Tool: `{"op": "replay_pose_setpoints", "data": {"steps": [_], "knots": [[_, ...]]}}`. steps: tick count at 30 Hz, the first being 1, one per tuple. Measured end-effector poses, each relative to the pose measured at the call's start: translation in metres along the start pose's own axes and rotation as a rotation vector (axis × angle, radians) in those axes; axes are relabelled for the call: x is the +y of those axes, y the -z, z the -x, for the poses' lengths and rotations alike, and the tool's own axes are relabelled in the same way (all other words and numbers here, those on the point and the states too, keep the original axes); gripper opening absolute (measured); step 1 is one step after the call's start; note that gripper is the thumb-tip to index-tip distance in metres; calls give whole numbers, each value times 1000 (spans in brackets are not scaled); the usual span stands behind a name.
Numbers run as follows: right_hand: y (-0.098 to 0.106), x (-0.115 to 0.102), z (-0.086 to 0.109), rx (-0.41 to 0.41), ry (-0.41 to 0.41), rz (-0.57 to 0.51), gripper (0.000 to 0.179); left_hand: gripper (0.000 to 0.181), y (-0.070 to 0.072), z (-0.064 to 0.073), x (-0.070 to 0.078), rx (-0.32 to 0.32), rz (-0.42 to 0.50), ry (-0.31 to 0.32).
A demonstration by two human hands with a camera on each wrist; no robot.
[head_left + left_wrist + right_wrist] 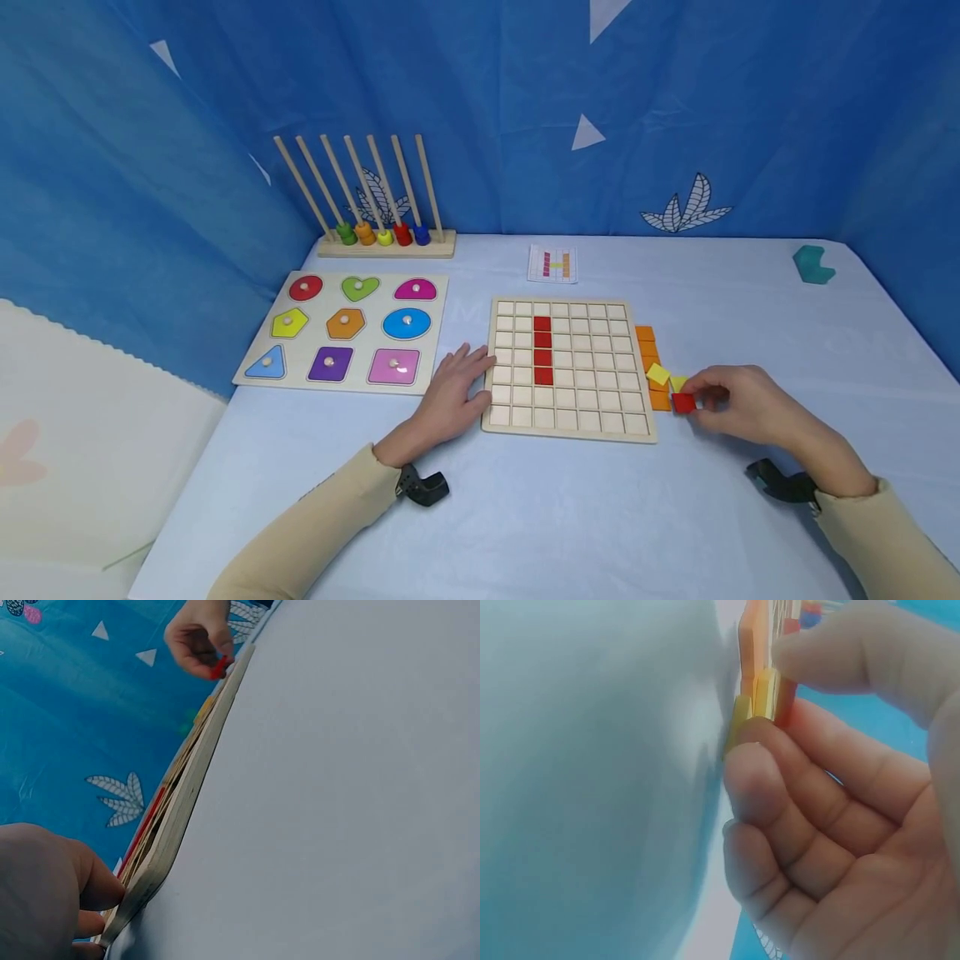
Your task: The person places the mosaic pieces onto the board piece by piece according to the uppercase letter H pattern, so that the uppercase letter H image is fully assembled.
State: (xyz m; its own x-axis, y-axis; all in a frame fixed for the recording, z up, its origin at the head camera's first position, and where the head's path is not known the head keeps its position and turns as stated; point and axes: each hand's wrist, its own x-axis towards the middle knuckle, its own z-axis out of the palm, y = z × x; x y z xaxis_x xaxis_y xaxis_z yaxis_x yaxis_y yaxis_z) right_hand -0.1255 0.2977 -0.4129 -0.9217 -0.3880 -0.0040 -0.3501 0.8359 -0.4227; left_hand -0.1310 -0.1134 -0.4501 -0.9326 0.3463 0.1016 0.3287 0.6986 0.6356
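Observation:
My right hand (750, 404) pinches a red square tile (683, 403) between thumb and fingers, just off the right edge of the wooden grid board (568, 432). Under and beside that tile lie two yellow tiles (658, 375) and several orange tiles (645, 333) along the board's right side. In the right wrist view the held red tile (786, 701) shows partly behind a yellow tile (764, 694). Several red tiles (543, 340) fill a vertical line of cells in the board. My left hand (452, 398) rests at the board's left edge, fingers extended and touching it.
A peg puzzle of coloured shapes (307, 354) lies left of the board. Behind it stands a wooden rack (386, 248) of upright rods with coloured beads. A small picture card (552, 264) lies beyond the board, and a teal piece (812, 265) at the far right.

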Motion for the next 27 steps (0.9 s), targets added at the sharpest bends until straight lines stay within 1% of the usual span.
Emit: {"op": "replay_pose_setpoints", "data": {"steps": [6,15,21,27], "knots": [[0,0,-1,41,28,-15,29,53,0,0,-1,3,-3,1],[-2,-7,-8,45,73,-33,28,53,1,2,-2,1,0,6],[-3,-17,-20,42,131,-54,25,53,2,1,-1,5,0,0],[-8,-30,-37,0,179,-87,22,53,0,0,0,2,4,-6]]}}
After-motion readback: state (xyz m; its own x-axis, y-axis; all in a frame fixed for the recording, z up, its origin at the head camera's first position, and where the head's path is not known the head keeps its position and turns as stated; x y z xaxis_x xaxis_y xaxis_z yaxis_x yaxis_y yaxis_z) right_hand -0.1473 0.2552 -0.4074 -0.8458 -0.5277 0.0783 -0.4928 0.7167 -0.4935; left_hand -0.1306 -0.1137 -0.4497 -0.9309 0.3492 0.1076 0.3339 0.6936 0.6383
